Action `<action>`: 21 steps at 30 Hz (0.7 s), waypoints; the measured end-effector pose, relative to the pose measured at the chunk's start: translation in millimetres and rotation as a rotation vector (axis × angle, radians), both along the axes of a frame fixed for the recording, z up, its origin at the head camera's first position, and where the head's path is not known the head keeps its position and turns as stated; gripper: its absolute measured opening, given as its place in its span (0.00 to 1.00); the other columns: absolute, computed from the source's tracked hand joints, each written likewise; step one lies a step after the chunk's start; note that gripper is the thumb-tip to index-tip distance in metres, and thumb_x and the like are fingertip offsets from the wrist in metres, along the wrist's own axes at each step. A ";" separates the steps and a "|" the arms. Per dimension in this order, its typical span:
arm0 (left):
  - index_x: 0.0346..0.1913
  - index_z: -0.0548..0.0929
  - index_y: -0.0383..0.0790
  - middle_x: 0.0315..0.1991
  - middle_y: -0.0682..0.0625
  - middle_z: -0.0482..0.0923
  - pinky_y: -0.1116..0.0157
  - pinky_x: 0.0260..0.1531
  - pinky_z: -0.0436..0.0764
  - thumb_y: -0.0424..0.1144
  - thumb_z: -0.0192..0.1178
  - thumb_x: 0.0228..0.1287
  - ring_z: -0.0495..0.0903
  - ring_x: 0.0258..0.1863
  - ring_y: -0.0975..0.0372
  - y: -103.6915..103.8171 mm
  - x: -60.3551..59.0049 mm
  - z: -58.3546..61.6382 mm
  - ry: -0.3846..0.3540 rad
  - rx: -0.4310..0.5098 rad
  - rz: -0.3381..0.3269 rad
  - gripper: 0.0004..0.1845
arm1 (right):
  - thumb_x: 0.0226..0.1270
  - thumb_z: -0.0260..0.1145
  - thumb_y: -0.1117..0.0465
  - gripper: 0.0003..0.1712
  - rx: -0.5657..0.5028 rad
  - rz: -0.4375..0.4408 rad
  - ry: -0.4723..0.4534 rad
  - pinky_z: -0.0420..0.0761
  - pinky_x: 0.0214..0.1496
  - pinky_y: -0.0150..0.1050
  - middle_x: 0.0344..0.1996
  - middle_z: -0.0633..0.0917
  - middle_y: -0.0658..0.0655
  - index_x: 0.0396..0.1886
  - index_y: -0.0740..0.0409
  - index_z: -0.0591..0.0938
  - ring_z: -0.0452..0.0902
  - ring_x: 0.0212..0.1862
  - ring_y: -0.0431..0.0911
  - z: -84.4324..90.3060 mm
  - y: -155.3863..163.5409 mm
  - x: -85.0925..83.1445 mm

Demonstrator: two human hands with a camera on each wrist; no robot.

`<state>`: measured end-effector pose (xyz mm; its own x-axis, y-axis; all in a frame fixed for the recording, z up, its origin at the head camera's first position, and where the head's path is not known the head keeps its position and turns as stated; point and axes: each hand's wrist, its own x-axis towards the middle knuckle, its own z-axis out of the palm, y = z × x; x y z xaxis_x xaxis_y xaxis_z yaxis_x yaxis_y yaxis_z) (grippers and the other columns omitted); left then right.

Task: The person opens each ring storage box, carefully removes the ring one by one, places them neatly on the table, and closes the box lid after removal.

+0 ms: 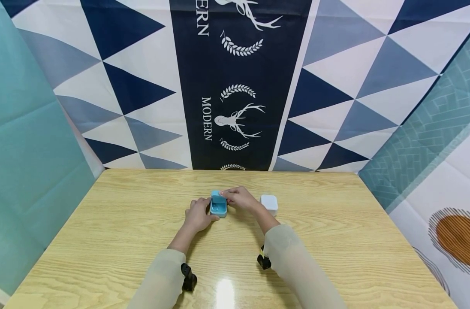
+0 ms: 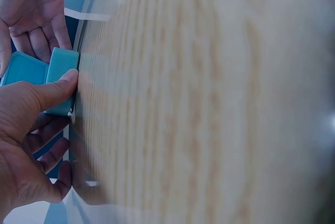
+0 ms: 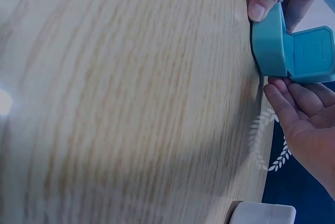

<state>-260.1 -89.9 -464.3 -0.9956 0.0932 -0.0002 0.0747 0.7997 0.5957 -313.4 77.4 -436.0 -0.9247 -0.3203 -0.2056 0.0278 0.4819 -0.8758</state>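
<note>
A small turquoise ring box [image 1: 218,214] stands on the table with its hinged lid [image 1: 217,199] raised. Inside the base is a small thin ring-like outline. My left hand [image 1: 198,216] grips the base from the left, its thumb at the front wall, as the left wrist view also shows with the box [image 2: 64,62] under the thumb. From the right, my right hand [image 1: 240,198] holds the raised lid, thumb on its top edge. In the right wrist view its fingers [image 3: 306,98] lie along the side of the box [image 3: 269,43].
A white rounded square box [image 1: 269,202] sits to the right of the right hand, beside the forearm. The wooden table [image 1: 142,240] ends at a patterned cloth backdrop [image 1: 235,86]. Black wrist cameras [image 1: 188,278] hang at both sleeves.
</note>
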 end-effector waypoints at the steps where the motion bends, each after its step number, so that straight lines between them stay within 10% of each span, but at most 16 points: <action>1: 0.64 0.70 0.36 0.57 0.41 0.73 0.44 0.50 0.66 0.47 0.69 0.52 0.67 0.54 0.49 0.0 0.0 0.0 0.000 0.000 0.000 0.37 | 0.67 0.59 0.48 0.25 0.000 -0.002 -0.002 0.78 0.51 0.40 0.39 0.82 0.55 0.52 0.63 0.81 0.75 0.42 0.44 -0.1 0.0 0.0; 21: 0.64 0.70 0.37 0.57 0.41 0.73 0.44 0.50 0.65 0.46 0.68 0.53 0.67 0.55 0.49 0.3 0.2 -0.3 -0.015 0.008 0.004 0.36 | 0.67 0.59 0.49 0.24 -0.033 -0.005 0.003 0.78 0.47 0.39 0.31 0.79 0.53 0.49 0.64 0.82 0.74 0.38 0.44 0.4 -0.7 1.8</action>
<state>-259.9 -89.6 -464.6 -0.9959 0.0895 -0.0144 0.0627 0.7955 0.6028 -311.6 76.7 -435.6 -0.9268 -0.3224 -0.1926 0.0279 0.4525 -0.8913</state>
